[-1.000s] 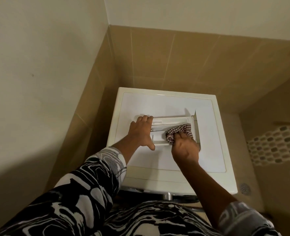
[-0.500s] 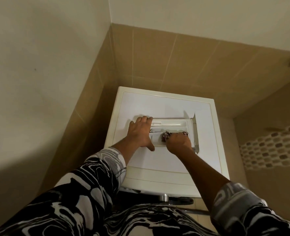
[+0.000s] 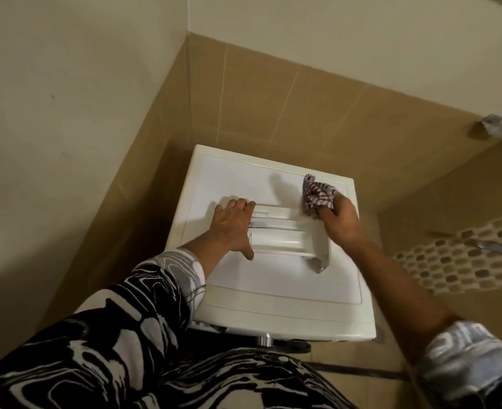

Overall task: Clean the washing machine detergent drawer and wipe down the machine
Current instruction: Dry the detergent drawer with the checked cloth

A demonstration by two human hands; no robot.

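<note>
A white detergent drawer [image 3: 282, 233] lies on top of the white washing machine [image 3: 273, 290], its front panel at the right end. My left hand [image 3: 232, 224] rests flat on the drawer's left end, fingers straight and thumb spread toward me. My right hand [image 3: 339, 221] grips a red-and-white checked cloth [image 3: 316, 196] and holds it raised above the drawer's right end, over the machine's back right part.
The machine stands in a corner, with a cream wall at the left and tan tiles behind. A mosaic tile band [image 3: 462, 255] runs along the right wall. A chrome knob [image 3: 265, 339] shows at the machine's front edge, just above my patterned clothing.
My right hand has lifted the cloth out of the drawer's compartment and moved it back and to the right. My left hand has stayed on the drawer's left end.
</note>
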